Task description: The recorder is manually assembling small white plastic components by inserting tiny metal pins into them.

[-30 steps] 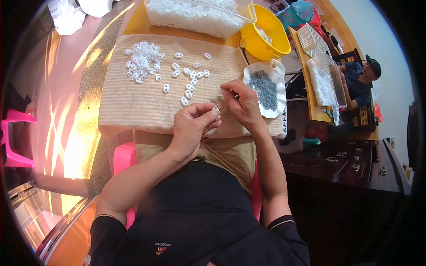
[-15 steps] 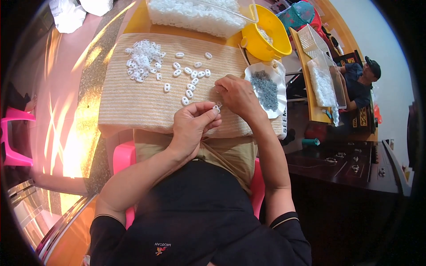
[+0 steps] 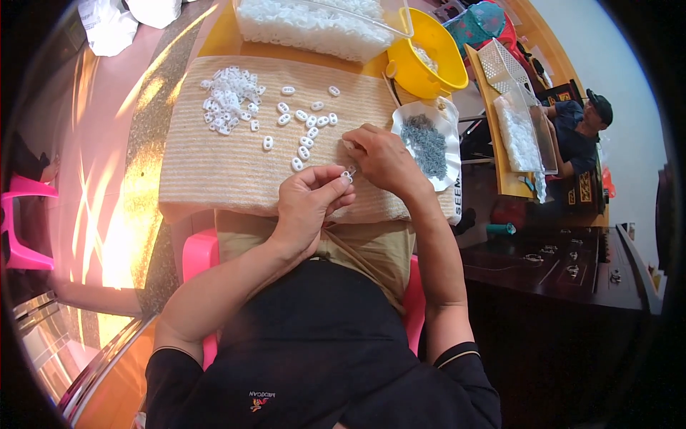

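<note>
We see the left hand (image 3: 309, 204) pinching a small white piece (image 3: 346, 174) at centre over the beige striped mat (image 3: 214, 161); the right hand (image 3: 382, 157), fingers curled, meets it. At one o'clock, a yellow bowl (image 3: 421, 61); pink glossy floor (image 3: 93, 157) at nine.
</note>
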The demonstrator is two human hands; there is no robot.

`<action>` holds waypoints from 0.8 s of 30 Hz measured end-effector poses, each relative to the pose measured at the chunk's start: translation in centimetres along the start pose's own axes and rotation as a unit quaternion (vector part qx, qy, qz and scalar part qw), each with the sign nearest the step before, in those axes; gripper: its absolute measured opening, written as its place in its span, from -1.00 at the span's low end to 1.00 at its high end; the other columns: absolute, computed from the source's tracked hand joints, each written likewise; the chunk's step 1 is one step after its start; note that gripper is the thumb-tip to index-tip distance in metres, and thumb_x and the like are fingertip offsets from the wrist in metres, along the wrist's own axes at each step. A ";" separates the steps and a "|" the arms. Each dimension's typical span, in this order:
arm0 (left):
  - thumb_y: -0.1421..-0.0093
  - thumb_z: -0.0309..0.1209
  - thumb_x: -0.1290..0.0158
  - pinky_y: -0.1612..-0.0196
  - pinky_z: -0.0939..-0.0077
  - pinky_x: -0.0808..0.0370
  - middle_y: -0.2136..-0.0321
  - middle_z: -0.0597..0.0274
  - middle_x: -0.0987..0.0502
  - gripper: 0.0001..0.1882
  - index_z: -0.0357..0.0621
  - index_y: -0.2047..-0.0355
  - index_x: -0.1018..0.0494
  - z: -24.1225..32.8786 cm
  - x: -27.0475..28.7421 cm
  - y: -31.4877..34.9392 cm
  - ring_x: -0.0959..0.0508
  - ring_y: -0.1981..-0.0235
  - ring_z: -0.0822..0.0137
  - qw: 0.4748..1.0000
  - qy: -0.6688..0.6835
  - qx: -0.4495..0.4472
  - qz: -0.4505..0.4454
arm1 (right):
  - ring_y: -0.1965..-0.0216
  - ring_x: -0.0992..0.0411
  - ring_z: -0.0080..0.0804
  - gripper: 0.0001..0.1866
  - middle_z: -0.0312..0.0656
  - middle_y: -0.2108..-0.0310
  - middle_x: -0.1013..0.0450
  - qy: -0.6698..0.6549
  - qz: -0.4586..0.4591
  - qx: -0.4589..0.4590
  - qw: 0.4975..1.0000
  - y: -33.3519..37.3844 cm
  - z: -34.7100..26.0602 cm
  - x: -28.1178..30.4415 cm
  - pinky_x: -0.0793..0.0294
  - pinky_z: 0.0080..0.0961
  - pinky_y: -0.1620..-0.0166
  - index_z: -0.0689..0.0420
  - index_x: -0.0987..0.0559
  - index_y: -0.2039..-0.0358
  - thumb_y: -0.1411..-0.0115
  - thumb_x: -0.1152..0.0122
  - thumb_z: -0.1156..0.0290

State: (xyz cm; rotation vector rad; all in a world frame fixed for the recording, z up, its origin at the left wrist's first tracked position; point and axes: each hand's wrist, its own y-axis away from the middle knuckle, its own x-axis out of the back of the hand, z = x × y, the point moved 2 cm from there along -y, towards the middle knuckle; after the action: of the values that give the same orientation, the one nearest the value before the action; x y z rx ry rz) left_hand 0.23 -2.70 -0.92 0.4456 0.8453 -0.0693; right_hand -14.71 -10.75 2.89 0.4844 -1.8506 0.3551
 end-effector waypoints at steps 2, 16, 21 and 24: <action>-0.14 -0.58 -0.10 0.26 0.58 -0.59 0.38 0.22 -0.53 -0.84 -0.27 0.24 -0.44 0.1 0.0 0.0 -0.56 0.37 0.43 1.000 0.000 0.001 0.000 | 0.35 -0.49 -0.16 -0.80 -0.05 0.38 -0.49 -0.074 0.067 0.007 0.995 0.3 0.3 -0.1 -0.45 -0.39 0.25 0.22 -0.54 0.23 -0.11 -0.15 0.47; -0.15 -0.58 -0.09 0.26 0.58 -0.58 0.39 0.21 -0.53 -0.85 -0.27 0.25 -0.44 0.3 0.1 -0.1 -0.56 0.38 0.43 1.000 -0.007 0.003 0.008 | 0.42 -0.36 -0.69 -0.73 -0.37 0.44 -0.43 -0.507 0.049 -0.100 0.854 3.0 1.7 -1.0 -0.39 -0.71 0.33 0.22 -0.55 0.16 -0.09 -0.27 0.52; -0.15 -0.58 -0.09 0.26 0.59 -0.59 0.39 0.21 -0.53 -0.85 -0.27 0.25 -0.44 0.4 0.2 -0.2 -0.56 0.37 0.43 1.000 -0.006 0.008 0.017 | 0.38 -0.40 -0.67 -0.70 -0.34 0.40 -0.46 -0.529 0.028 -0.135 0.838 3.3 1.8 -1.1 -0.42 -0.72 0.29 0.24 -0.54 0.13 -0.09 -0.27 0.54; -0.15 -0.58 -0.09 0.26 0.59 -0.59 0.38 0.20 -0.53 -0.86 -0.28 0.25 -0.44 0.4 0.2 -0.4 -0.56 0.38 0.43 1.000 -0.004 0.014 0.019 | 0.37 -0.42 -0.64 -0.70 -0.31 0.38 -0.47 -0.530 0.038 -0.121 0.839 3.4 2.1 -1.4 -0.43 -0.71 0.27 0.26 -0.54 0.12 -0.09 -0.26 0.55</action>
State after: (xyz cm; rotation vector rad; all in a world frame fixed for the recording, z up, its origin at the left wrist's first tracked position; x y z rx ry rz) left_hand 0.54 -3.20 -0.96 0.4864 0.8287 -0.0485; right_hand -17.69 -8.55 0.86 0.4634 -2.9509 -0.1698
